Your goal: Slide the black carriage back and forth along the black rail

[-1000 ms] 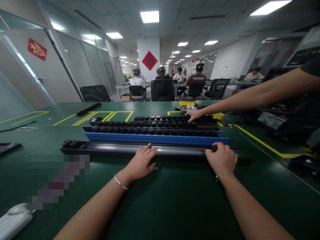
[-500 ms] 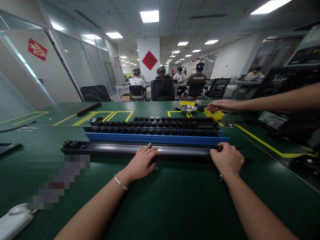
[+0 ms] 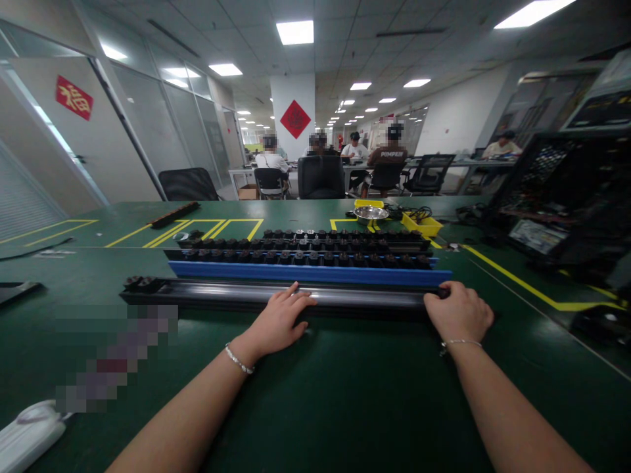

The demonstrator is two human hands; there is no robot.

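Note:
A long black metal channel (image 3: 355, 297) lies crosswise in front of me, with a shiny grey inner surface. Two black socket modules (image 3: 142, 282) sit in its left end. My left hand (image 3: 280, 322) rests on the channel's near edge around the middle, fingers stretched out and holding nothing. Near the right end, my right hand (image 3: 461, 312) curls around a small black block (image 3: 444, 292), mostly covered by the fingers. Just behind runs a blue rail (image 3: 305, 272), with rows of black socket modules (image 3: 299, 258) beyond it.
Behind the rows stand a steel bowl (image 3: 371, 213) and a yellow bin (image 3: 422, 225) with dark cables. A black open-framed machine (image 3: 537, 190) occupies the right side. Another dark strip (image 3: 175, 215) lies at the far left. A white cable plug (image 3: 32, 427) is at the near left.
My right hand has slid a little to the right along the channel. Another person's arm, which reached over the yellow bin from the right, is gone from view. My left hand stays put.

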